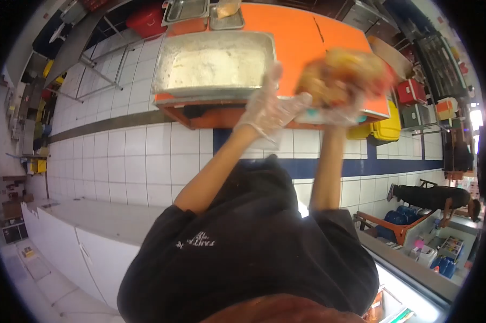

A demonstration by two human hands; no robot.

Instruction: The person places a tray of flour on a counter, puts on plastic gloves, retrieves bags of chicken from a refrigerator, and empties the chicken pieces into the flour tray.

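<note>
My left hand, in a clear plastic glove, is at the right end of a deep metal pan that has white powder like flour in it. Its fingers are spread and the thumb points right; nothing shows in its grip. Over the orange table, my right hand, also gloved, grips a bulging clear plastic bag of yellow and reddish pieces. Motion blurs the bag, so I cannot make out the pieces or whether it rests on the table.
Smaller metal trays stand on the far left of the orange table, one with a pale lump. A yellow bin is below the right end. A white counter lies behind me. Another person is far right.
</note>
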